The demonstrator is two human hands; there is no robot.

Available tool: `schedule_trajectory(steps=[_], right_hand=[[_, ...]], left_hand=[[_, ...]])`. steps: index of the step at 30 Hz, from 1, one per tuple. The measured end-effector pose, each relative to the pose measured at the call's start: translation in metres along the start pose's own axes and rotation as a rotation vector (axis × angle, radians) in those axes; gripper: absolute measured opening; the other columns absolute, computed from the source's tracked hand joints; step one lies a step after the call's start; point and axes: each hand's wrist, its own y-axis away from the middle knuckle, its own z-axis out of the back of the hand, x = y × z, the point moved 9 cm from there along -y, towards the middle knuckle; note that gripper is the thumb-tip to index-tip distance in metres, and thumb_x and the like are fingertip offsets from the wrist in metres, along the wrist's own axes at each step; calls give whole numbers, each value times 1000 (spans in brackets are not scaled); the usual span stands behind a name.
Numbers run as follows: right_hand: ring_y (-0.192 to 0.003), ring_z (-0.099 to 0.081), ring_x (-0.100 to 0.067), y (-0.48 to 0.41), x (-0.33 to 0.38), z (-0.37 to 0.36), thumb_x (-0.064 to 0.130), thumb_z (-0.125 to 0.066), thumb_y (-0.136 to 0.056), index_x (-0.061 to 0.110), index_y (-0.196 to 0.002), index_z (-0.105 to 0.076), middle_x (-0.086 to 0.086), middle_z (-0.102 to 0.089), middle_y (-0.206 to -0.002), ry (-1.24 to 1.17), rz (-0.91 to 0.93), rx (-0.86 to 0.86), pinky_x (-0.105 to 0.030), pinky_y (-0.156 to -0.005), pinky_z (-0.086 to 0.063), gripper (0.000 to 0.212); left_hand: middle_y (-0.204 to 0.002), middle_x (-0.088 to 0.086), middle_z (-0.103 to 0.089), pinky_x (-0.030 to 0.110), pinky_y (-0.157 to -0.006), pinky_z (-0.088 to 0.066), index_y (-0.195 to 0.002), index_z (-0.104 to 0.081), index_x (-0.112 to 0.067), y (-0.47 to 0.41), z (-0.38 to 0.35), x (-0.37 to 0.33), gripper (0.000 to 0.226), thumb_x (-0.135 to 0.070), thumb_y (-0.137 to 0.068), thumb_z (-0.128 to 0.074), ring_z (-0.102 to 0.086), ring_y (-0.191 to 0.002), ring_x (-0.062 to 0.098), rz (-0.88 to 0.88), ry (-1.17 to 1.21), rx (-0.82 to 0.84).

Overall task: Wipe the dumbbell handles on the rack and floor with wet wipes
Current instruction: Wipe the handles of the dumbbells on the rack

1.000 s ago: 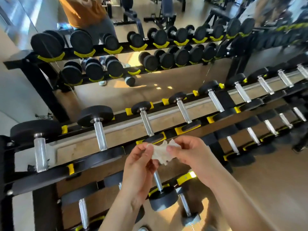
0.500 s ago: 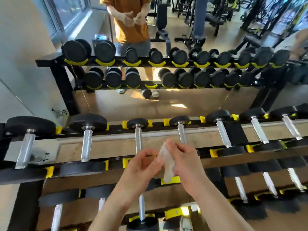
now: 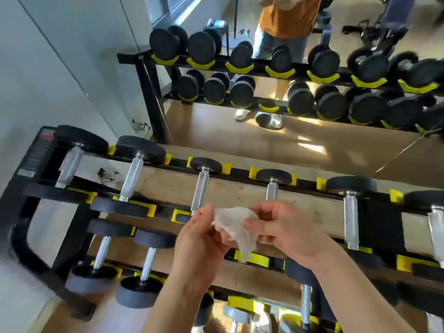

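A crumpled white wet wipe [image 3: 236,224] is stretched between both hands above the dumbbell rack [image 3: 28,188]. My left hand [image 3: 204,243] pinches its left edge and my right hand [image 3: 286,231] pinches its right side. Neither hand touches a dumbbell. Just behind the hands on the top tier lie black dumbbells with chrome handles: one handle [image 3: 200,191] beside my left fingers, another handle [image 3: 272,192] above my right hand. Further handles run left [image 3: 131,179] and right [image 3: 350,219]. Lower tiers hold smaller dumbbells [image 3: 146,263].
A wall mirror [image 3: 264,135] behind the rack reflects the dumbbells and a person in an orange shirt [image 3: 286,15]. A white wall [image 3: 48,68] stands at left. The rack's black end frame [image 3: 19,243] curves down to the floor at lower left.
The view has swung left and downward, bringing the rack's left end into sight. The wipe, bunched upright between the hands before, is now pulled out sideways between them.
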Motion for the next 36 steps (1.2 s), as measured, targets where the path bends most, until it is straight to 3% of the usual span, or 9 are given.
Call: schedule_trajectory(steps=[4, 8, 10, 13, 15, 18, 23, 32, 36], right_hand=[[-59, -59, -12, -20, -5, -10, 11, -71, -68, 5, -80, -74, -7, -66, -72, -272, -52, -19, -19, -52, -47, 14], [-77, -59, -15, -45, -8, -17, 19, -68, -69, 9, -73, -78, -9, -72, -91, -421, -9, -110, -22, -63, -48, 15], [-93, -65, -16, -58, -13, -27, 21, -64, -76, 9, -75, -77, -10, -73, -107, -496, -10, -115, -25, -70, -51, 18], [-92, -68, -19, -77, -23, -39, 24, -60, -83, 6, -78, -66, -8, -72, -89, -522, -33, -176, -26, -70, -51, 20], [-76, -61, -18, -89, -26, -40, 32, -62, -83, 11, -80, -69, -6, -65, -75, -379, -16, -257, -29, -68, -49, 23], [-69, -57, -14, -104, -21, -44, 34, -56, -94, 19, -89, -74, -9, -65, -75, -6, 4, -296, -35, -65, -50, 23], [-62, -58, 0, -133, -18, -38, 16, -64, -91, 22, -97, -60, 9, -67, -71, 334, 70, -382, -11, -55, -43, 9], [-85, -56, -2, -219, -54, -9, 21, -70, -87, 23, -101, -74, 12, -60, -96, 728, 458, -676, -7, -75, -43, 14], [-87, -55, -12, -220, -63, -14, 33, -69, -85, 26, -104, -74, 6, -57, -98, 892, 584, -714, -20, -75, -44, 20]], left_hand=[[-56, 5, -44, 18, -42, -41, -84, -58, -8, -13, 21, -11, 13, -18, -76, -62, -43, -45, 10, -14, -76, -103], [-79, 27, -63, 28, -60, -56, -91, -64, -3, -28, 46, -19, 20, -21, -84, -65, -59, -66, 24, 8, -556, -36], [-83, 19, -69, 30, -71, -55, -92, -65, -5, -37, 54, -21, 14, -19, -89, -65, -64, -72, 24, -24, -740, -2], [-84, -1, -69, 19, -71, -52, -88, -65, -18, -48, 67, -50, 7, -14, -85, -70, -65, -80, 13, -258, -971, -139], [-84, -2, -68, 20, -70, -51, -87, -67, -19, -50, 71, -68, 3, -16, -86, -69, -64, -80, 13, -360, -899, -170], [-82, 1, -71, 21, -69, -53, -92, -68, -15, -62, 60, -64, 17, -30, -82, -67, -67, -77, 14, -260, -767, -7], [-68, 5, -70, 30, -64, -55, -82, -69, -15, -94, 84, -53, 18, -32, -79, -75, -65, -62, 19, -171, -795, -152], [-66, -14, -63, 20, -52, -48, -83, -67, -28, -177, 93, -56, 5, -29, -86, -70, -58, -57, 4, -647, -1502, -147], [-92, -17, -58, 11, -67, -44, -100, -69, -32, -166, 121, -43, 22, -38, -79, -70, -58, -80, 5, -709, -1495, -211]])
